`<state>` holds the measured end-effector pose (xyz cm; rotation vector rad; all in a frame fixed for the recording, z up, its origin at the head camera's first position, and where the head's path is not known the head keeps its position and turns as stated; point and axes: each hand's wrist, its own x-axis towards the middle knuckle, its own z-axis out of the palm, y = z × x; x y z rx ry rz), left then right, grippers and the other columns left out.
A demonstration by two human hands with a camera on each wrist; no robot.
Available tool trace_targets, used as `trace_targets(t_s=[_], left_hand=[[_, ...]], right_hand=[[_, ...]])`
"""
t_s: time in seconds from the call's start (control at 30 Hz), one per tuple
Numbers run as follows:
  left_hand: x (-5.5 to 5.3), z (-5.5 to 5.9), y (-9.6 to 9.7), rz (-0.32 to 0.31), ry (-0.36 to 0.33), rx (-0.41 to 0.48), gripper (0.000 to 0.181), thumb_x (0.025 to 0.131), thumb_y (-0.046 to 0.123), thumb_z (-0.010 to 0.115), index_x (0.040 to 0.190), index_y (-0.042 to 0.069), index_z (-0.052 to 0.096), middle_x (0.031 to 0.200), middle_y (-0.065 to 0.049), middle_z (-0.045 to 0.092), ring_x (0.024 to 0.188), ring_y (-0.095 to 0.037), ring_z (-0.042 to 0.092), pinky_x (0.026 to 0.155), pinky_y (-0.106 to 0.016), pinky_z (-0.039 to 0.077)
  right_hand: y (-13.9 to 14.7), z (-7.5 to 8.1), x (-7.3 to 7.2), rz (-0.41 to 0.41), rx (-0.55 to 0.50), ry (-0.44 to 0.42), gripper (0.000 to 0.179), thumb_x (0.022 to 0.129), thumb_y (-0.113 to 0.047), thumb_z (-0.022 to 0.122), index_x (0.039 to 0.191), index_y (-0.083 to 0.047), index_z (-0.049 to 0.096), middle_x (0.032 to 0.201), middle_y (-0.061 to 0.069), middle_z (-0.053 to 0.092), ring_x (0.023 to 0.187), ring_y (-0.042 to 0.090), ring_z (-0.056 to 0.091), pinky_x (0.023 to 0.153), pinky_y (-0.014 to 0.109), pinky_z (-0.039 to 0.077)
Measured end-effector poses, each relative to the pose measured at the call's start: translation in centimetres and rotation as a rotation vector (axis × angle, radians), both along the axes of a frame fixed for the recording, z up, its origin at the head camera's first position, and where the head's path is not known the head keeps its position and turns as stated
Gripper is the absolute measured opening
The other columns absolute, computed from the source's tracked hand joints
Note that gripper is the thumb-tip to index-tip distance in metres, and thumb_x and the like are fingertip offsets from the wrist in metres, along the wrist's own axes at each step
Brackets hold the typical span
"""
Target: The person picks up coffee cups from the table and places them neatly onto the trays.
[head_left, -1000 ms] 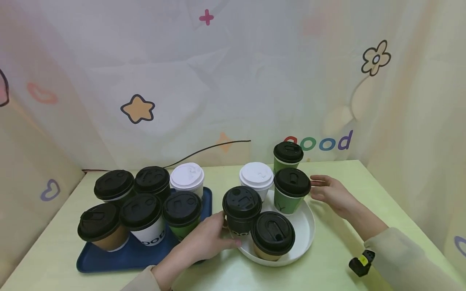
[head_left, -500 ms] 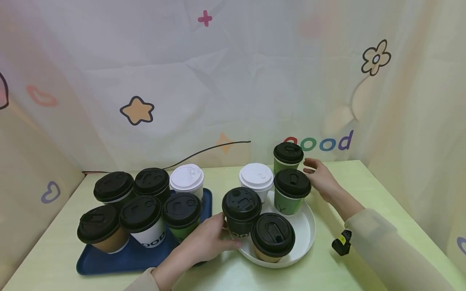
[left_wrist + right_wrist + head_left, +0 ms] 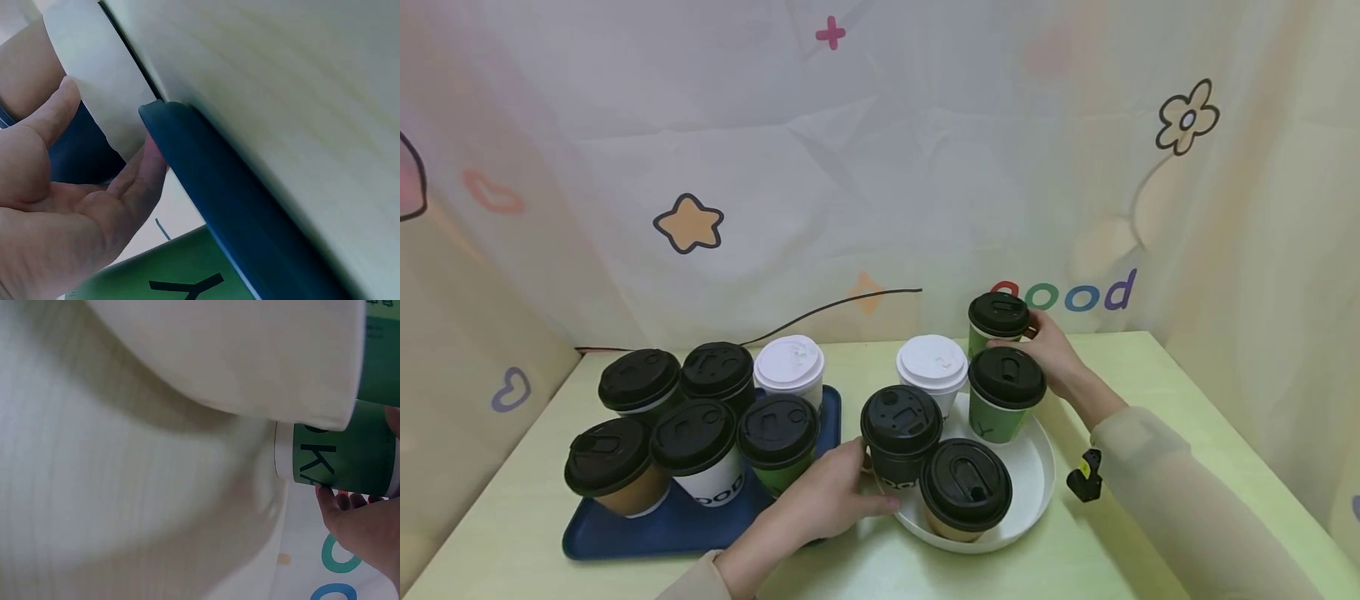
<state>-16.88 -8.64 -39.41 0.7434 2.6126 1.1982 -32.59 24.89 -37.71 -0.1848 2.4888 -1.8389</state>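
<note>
At the back right, my right hand grips a green paper coffee cup with a black lid; in the right wrist view its fingers lie along the cup's side. My left hand rests at the left edge of a round white tray, thumb and fingers spread and touching its wall, beside a black cup. That tray also bears a brown cup, a nearer green cup and a white-lidded cup. All have lids and stand upright.
A dark blue tray to the left bears several lidded cups, among them a brown one and a white-lidded one. Its raised edge lies close to the round tray. A patterned cloth hangs behind the table.
My right hand has moved back and left, from beside the nearer green cup to the rear green cup, and has taken hold of it. My left hand stays in place.
</note>
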Motion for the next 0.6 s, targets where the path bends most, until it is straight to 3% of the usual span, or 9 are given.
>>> trace_targets(t_s=[0.37,0.6], left_hand=[[0.0,0.1,0.1,-0.002,0.012,-0.005,0.050,0.085,0.025,0.087,0.126,0.013,0.062,0.121,-0.006,0.068,0.113,-0.028,0.065,0.094,-0.044,0.054],[-0.1,0.1,0.1,-0.007,0.018,-0.015,0.051,0.085,0.026,0.087,0.127,0.012,0.061,0.122,-0.008,0.069,0.116,-0.028,0.064,0.097,-0.046,0.052]], right_hand=[[-0.5,0.2,-0.2,0.006,-0.016,-0.001,0.088,0.089,-0.015,0.080,0.155,0.005,0.024,0.151,0.027,0.038,0.141,0.038,0.033,0.118,0.054,0.026],[0.9,0.4,0.6,-0.022,0.061,0.000,0.086,0.092,-0.019,0.079,0.154,0.007,0.025,0.149,0.030,0.040,0.139,0.042,0.038,0.117,0.057,0.028]])
